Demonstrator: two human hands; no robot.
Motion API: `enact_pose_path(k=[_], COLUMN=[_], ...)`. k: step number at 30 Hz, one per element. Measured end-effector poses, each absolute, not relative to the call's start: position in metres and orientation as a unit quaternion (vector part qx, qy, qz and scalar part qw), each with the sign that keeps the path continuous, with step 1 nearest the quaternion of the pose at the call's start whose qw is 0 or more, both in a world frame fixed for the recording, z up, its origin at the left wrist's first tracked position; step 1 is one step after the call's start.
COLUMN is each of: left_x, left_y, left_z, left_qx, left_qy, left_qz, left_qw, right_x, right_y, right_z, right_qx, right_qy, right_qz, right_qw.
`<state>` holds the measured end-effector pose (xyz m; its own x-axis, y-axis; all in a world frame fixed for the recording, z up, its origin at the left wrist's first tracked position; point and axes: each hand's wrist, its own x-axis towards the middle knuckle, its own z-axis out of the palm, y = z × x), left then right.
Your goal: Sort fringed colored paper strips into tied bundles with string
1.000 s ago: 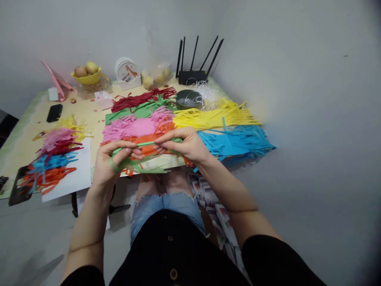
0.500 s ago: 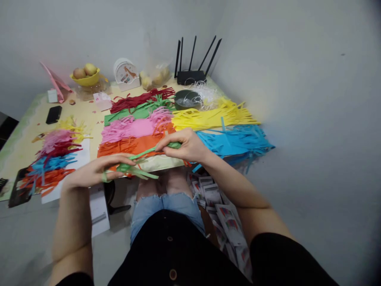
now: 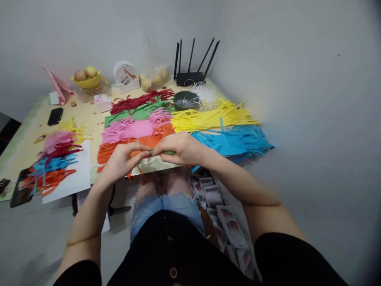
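My left hand point(image 3: 123, 159) and my right hand point(image 3: 178, 147) meet fingertip to fingertip above the table's near edge. Both pinch the same green paper strip point(image 3: 168, 152), of which only a short bit shows between the fingers. Right behind the hands lie fringed sheets of paper: orange point(image 3: 119, 147), pink point(image 3: 133, 128), green point(image 3: 133, 112), dark red point(image 3: 139, 99), yellow point(image 3: 208, 116) and blue point(image 3: 235, 141).
A pile of mixed coloured strips point(image 3: 55, 159) lies on white paper at the left. Further back are a black phone point(image 3: 55, 116), a yellow fruit bowl point(image 3: 86, 78), a dark bowl point(image 3: 186, 100) and a black router point(image 3: 190, 75). Printed packets point(image 3: 214, 202) lie on the floor by my knees.
My left hand swung out to the left, flattened, then came back to the middle. It now pinches the green strip beside my right hand, which stayed nearly in place.
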<state>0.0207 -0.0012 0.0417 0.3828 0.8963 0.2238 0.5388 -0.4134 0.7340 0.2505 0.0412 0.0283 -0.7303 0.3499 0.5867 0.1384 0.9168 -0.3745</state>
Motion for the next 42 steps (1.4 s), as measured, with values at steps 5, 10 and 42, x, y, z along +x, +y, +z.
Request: enact_pose_path(k=[5, 10, 42], left_x=[0.021, 0.029, 0.065], left_y=[0.004, -0.001, 0.014], left_z=[0.034, 0.034, -0.017], left_qx=[0.757, 0.797, 0.548], left_qy=[0.471, 0.468, 0.504], left_qz=[0.310, 0.300, 0.632], left_qw=[0.330, 0.237, 0.214], right_x=[0.260, 0.262, 0.207], right_y=[0.040, 0.044, 0.065], right_z=[0.029, 0.015, 0.000], right_qx=[-0.148, -0.168, -0.208], right_qy=[-0.909, -0.902, -0.614], right_qz=[0.161, 0.172, 0.583], right_qw=[0.354, 0.359, 0.491])
